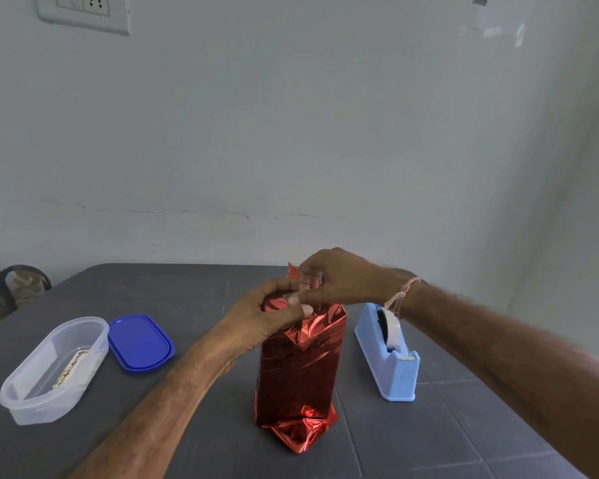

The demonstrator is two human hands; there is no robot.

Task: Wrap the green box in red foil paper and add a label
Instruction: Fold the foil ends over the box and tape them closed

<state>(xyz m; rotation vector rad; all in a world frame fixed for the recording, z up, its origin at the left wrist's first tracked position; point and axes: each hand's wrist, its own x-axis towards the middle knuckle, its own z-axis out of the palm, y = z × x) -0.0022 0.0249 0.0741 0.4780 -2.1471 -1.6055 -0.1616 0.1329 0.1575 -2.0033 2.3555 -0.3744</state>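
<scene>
The box stands upright in the middle of the dark table, fully covered in crinkled red foil paper; no green shows. My left hand grips the foil at the top left edge of the box, thumb laid across the fold. My right hand comes in from the right and pinches the foil flap at the top, where a red point sticks up behind the fingers. A patterned label lies inside the clear tub.
A clear plastic tub sits at the left with its blue lid beside it. A light blue tape dispenser stands just right of the box. The table meets a pale wall at the back.
</scene>
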